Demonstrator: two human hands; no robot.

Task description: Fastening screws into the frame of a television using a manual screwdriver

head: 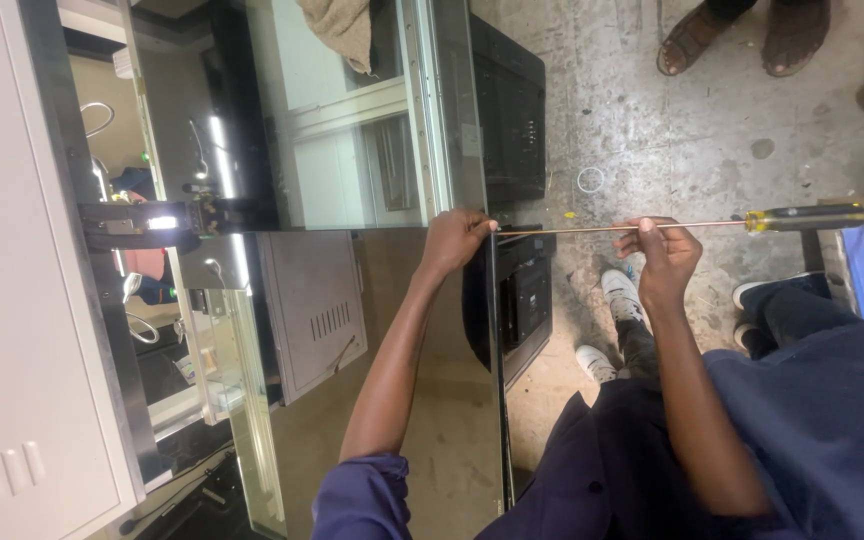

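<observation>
Dark blue sleeves and lap fill the bottom of the shot, and both bare arms reach up from there toward a big flat screen panel (pixel 372 300) that's lying face up, glossy enough to reflect the room.

Left hand (pixel 455 240) sits on the panel's right edge, fingers curled down over the rim where the screwdriver's tip meets it. Right hand (pixel 664 250) is clenched around the thin metal shaft of a long screwdriver (pixel 652 227), about halfway along. The yellow-and-black handle (pixel 802 217) sticks way out to the right with nothing holding it. The shaft runs level from that handle to the panel edge, the tip right by the left fingers.

Progress-wise, my read: the tip looks set at the seam of the frame, so this seems like the prying or unscrewing stage, not finished. The black back housing (pixel 512 120) looks attached along the right side. Can't tell if any screw is out, too small to see.

Room to move: the panel's right edge is a hard straight line and the left fingers are right on it, so a slip of the tip would land close to them. To the right there's bare concrete floor (pixel 632 110), but someone's sandalled feet (pixel 742 35) stand near the top and white sneakers (pixel 620 300) sit just below the shaft. A white cabinet (pixel 12 300) walls off the left.
</observation>
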